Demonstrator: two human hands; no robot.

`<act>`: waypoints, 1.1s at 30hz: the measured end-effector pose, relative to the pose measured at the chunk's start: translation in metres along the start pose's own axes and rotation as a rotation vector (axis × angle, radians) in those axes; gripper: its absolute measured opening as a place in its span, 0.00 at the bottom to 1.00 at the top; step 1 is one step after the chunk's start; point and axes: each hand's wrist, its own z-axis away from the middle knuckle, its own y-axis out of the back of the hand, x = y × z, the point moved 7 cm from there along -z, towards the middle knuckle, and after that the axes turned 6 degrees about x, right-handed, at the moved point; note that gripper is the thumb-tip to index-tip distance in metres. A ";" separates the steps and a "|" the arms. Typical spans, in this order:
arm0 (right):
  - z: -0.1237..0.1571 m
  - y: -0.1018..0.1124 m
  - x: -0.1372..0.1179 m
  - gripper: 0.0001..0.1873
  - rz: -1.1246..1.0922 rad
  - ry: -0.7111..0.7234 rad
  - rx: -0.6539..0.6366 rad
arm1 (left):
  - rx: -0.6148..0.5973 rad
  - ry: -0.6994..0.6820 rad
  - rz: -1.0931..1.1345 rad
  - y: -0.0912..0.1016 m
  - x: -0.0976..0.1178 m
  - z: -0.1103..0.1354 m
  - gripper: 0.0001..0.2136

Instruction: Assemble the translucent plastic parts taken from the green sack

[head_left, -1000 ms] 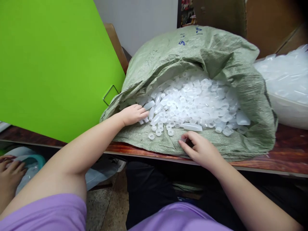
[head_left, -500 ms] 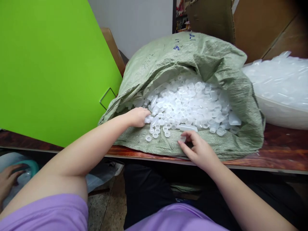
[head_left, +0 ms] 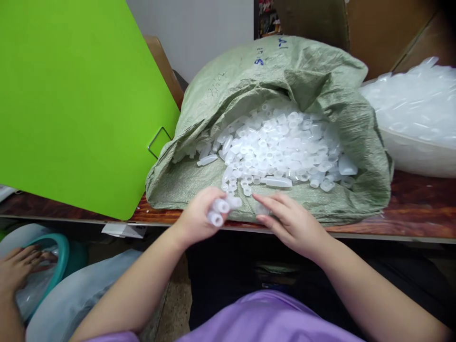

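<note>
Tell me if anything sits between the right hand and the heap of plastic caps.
Nothing visible does. The right hand lies on the open lip of the sack, and the plastic caps lie uncovered just beyond it.

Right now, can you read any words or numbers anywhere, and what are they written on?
Blue pen marks on the green sack, near its top: handwritten, too blurred to read.
Faint dark scribble on the sack's left side: unreadable.
Packages on the back shelf: too small to read.
The white tubes in the left hand: no print visible.
</note>
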 end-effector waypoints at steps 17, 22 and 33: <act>0.086 -0.011 -0.011 0.11 -0.170 -0.002 -0.333 | -0.761 0.352 0.486 -0.102 0.042 0.066 0.15; 0.109 -0.033 0.028 0.24 -0.120 -0.415 -0.385 | -0.762 0.345 0.347 -0.119 0.041 0.066 0.13; 0.130 -0.038 0.034 0.15 -0.238 -0.407 -0.339 | -0.769 0.365 0.255 -0.138 0.038 0.074 0.13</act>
